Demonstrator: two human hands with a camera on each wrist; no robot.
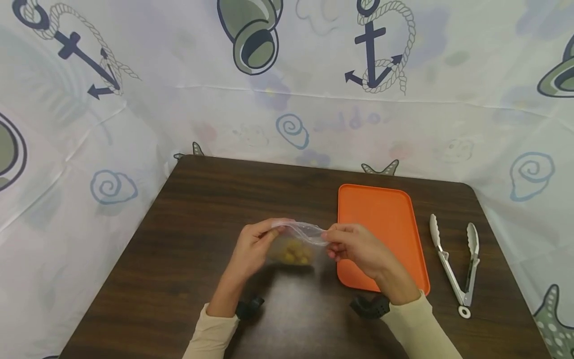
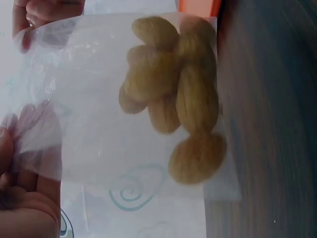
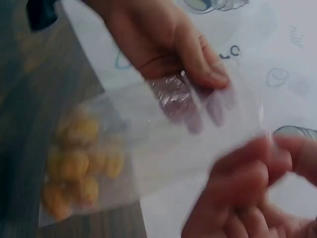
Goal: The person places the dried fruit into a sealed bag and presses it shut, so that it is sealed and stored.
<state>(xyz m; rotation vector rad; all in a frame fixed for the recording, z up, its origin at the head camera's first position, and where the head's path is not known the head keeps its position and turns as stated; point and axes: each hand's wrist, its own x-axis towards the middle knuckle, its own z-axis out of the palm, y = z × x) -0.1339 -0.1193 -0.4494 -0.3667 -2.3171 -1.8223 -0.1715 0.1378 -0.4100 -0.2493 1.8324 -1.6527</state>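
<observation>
Between both hands hangs a clear plastic bag (image 1: 301,230), its rim at the top. Brownish-yellow oval pieces (image 2: 153,74), like nuts or dried fruit, are gathered at its bottom; their exact kind is unclear. My left hand (image 1: 249,251) pinches the bag's left rim between thumb and fingers, several fingers showing through the plastic in the right wrist view. At the opposite end of the rim, my right hand (image 1: 360,248) pinches the plastic with curled fingers (image 3: 242,181). The bag is held above the dark table, in front of me.
An orange tray (image 1: 376,209) lies on the dark wooden table (image 1: 202,199), partly behind my right hand. Right of it lie metal tongs (image 1: 462,286), spread apart with their tips away from me. A patterned white cloth (image 1: 179,109) hangs behind and beside the table.
</observation>
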